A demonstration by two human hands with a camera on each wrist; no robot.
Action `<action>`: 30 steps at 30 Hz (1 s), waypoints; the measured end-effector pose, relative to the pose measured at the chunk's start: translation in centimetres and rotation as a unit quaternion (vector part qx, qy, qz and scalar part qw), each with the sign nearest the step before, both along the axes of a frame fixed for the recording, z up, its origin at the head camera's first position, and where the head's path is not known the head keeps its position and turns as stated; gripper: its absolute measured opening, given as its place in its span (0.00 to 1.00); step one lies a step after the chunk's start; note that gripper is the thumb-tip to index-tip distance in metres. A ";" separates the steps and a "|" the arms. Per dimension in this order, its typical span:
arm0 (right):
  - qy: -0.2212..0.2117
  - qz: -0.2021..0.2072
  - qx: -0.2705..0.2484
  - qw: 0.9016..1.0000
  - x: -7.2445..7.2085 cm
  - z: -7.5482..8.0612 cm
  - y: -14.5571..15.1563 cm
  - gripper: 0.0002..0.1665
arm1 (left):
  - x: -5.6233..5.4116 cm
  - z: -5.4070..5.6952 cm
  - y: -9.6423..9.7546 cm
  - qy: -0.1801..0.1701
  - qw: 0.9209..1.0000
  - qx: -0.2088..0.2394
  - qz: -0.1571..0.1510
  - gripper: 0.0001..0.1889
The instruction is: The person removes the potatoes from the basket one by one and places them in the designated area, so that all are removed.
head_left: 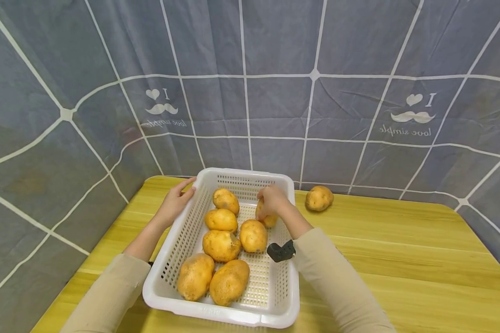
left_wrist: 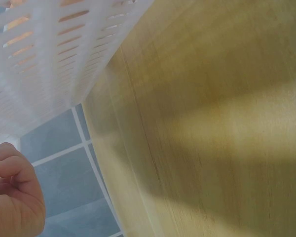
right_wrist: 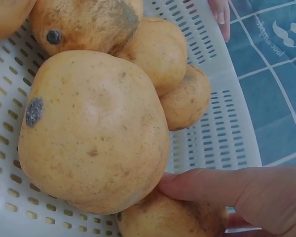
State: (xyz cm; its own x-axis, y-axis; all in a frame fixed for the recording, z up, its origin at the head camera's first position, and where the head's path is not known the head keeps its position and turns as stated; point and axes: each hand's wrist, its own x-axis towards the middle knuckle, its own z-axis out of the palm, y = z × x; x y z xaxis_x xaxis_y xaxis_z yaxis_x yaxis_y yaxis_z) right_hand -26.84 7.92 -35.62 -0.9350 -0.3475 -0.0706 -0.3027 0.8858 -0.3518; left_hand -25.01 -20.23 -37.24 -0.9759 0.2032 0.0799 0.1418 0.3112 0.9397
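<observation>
A white plastic basket (head_left: 216,313) with slotted walls holds several potatoes, most of them along its left side. My left hand (head_left: 176,201) grips the rim at the far left, its fingers bent in the left wrist view. Inside, near the far right corner, my right hand (head_left: 273,200) holds a potato (head_left: 270,221) from above, covering much of it. In the right wrist view the thumb (right_wrist: 202,186) presses on that potato. Right beside it lies another potato (right_wrist: 96,133) with a dark grey patch on its skin.
One potato (head_left: 319,198) lies on the wooden table (head_left: 400,259), right of the basket near the back edge. A grey curtain (head_left: 283,106) with white lines hangs behind the table and along the left. A black wrist device (head_left: 281,251) overlaps the basket's right wall.
</observation>
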 end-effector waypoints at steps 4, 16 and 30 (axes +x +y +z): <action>-0.001 0.007 -0.007 1.000 -0.1 -0.1 0.1 0.36 | 0.0 -0.1 0.0 0.001 1.000 -0.009 0.004 0.27; 0.017 0.045 -0.031 0.998 -0.4 0.6 0.8 0.34 | 0.0 0.0 -0.1 0.004 1.000 -0.028 0.011 0.27; -0.010 0.055 -0.179 0.982 0.2 1.8 2.3 0.34 | 0.1 0.1 0.0 0.005 0.999 -0.036 0.017 0.27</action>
